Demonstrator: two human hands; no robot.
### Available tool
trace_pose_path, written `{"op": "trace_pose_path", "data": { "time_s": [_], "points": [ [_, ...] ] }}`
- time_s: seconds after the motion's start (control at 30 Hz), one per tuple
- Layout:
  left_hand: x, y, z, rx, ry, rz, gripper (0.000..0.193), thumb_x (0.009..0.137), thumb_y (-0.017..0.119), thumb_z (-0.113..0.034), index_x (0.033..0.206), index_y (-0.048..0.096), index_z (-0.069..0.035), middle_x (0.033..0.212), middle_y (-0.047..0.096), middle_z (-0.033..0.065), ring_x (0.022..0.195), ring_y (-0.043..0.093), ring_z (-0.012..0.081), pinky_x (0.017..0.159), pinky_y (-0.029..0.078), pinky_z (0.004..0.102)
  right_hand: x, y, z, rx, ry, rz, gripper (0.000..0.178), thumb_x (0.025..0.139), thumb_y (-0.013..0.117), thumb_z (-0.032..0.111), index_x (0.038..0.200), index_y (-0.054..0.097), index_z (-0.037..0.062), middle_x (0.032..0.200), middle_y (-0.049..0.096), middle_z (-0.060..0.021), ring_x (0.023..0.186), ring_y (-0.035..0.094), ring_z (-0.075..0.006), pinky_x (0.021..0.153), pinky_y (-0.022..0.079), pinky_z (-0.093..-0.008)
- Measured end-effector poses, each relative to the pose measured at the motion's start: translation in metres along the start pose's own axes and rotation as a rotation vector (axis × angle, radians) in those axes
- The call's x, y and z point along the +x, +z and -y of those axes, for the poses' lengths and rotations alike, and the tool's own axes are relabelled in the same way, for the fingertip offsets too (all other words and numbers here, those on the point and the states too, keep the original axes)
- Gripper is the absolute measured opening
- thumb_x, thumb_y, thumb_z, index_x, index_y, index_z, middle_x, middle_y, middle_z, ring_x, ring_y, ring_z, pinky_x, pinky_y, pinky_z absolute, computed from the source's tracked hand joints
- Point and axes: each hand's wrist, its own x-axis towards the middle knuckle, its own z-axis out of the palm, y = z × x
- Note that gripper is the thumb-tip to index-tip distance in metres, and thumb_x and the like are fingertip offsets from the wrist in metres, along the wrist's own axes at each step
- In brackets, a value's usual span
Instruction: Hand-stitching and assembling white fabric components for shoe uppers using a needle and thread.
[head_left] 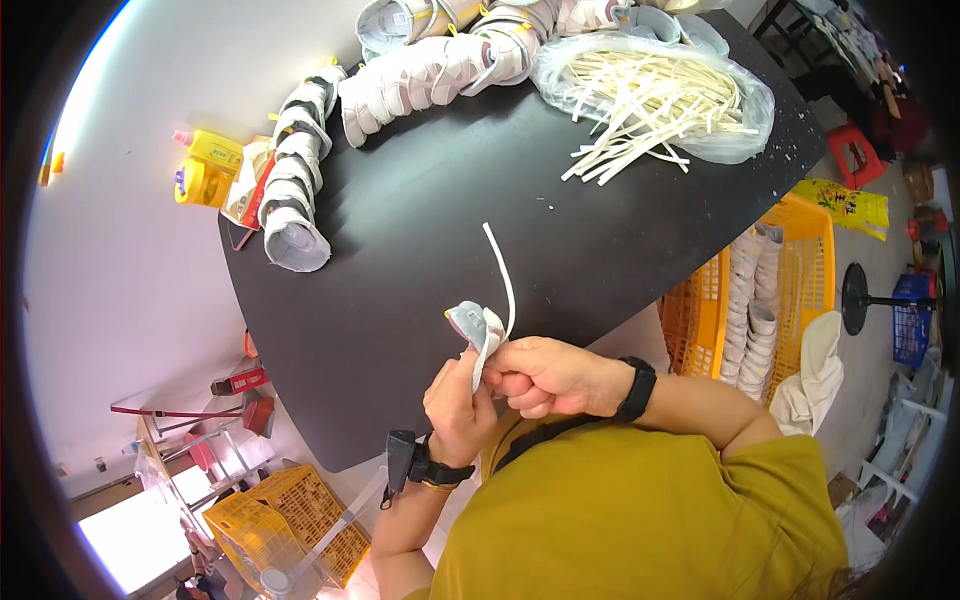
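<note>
Hands meet at the black table's near edge: left hand and right hand both pinch a grey shoe piece with white strip; bare tabletop lies beyond.

A black table bears stacked shoe uppers and a bag of white strips, yellow crates beside it

hands: two, left hand and right hand, lower centre of the frame
shoe upper in hand: one
loose white strip: one; centre
bag of strips: one; upper right
yellow crates: two; crate right, crate lower left
yellow bottles: two; upper left
stacked uppers: too many to count
</note>
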Motion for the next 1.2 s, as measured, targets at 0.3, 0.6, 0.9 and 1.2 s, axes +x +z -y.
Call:
{"op": "trace_pose_path", "data": {
  "time_s": [0.3,0.6,0.9,1.2],
  "points": [
    [0.004,-0.02,0.018,0.25,-0.065,-0.07,0.029,0.089,0.055,0.009,0.114,0.066,0.001,0.08,0.065,0.0104,0.063,0.062,0.0193,0.06,0.05,0.0293,-0.004,-0.001,-0.002,-1.381,-0.819,-0.34,0.022,0.102,0.046,0.02,0.091,0.057,0.0038,0.054,0.051,-0.0076,0.047,0.055,-0.0243,0.049,0.044,-0.034],
    [-0.007,-0.011,0.002,0.073,-0.028,-0.066,0.04,0.075,0.058,0.015,0.114,0.064,0.004,0.075,0.06,0.0153,0.062,0.059,0.0281,0.058,0.048,0.0343,0.0,-0.002,-0.017,-1.621,-1.025,-0.323,0.019,0.095,0.058,0.012,0.081,0.051,0.0008,0.058,0.056,-0.0165,0.053,0.06,-0.0355,0.048,0.047,-0.0419],
    [0.002,-0.025,-0.005,0.294,0.095,0.012,0.042,0.072,0.058,0.016,0.109,0.066,-0.002,0.078,0.061,0.0126,0.067,0.057,0.0309,0.058,0.048,0.039,-0.037,-0.017,-0.005,-1.272,-0.729,-0.102,0.021,0.101,0.049,0.017,0.108,0.06,0.0013,0.074,0.063,-0.0197,0.061,0.062,-0.0342,0.058,0.048,-0.0406],
    [0.007,-0.042,-0.006,0.348,0.121,0.122,0.039,0.067,0.064,0.009,0.102,0.069,-0.008,0.096,0.066,0.0069,0.085,0.062,0.0257,0.067,0.053,0.0343,-0.06,-0.024,0.038,-1.013,-0.891,-0.119,0.01,0.098,0.044,0.003,0.105,0.051,0.0036,0.09,0.063,-0.0043,0.072,0.052,-0.0093,0.067,0.044,-0.0255]
  ]
}}
